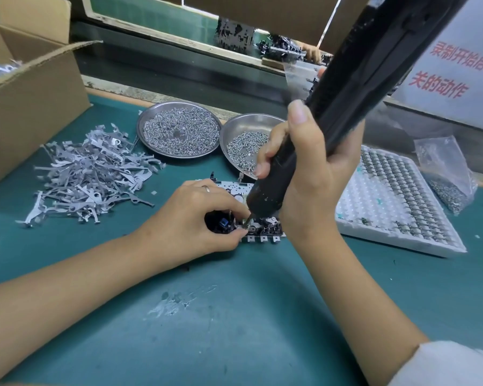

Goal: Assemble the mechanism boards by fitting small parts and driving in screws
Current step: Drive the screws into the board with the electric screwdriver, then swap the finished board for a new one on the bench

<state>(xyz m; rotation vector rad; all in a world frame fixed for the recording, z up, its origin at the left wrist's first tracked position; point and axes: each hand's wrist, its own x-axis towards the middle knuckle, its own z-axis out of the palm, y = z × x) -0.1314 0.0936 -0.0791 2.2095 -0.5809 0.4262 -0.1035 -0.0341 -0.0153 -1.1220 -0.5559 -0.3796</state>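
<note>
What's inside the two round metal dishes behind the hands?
The left dish holds a dense layer of small screws. The right dish holds fewer, larger screws; the right hand and screwdriver cover its right side.

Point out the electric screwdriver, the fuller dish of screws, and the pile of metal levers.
electric screwdriver (273,188), head view, lower black barrel.
fuller dish of screws (148,118), head view, left rim.
pile of metal levers (92,174), head view, middle of the heap.

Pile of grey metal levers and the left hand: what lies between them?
Head view: only bare green mat lies between the lever pile and the left hand, save one tiny scrap near the pile.
</note>
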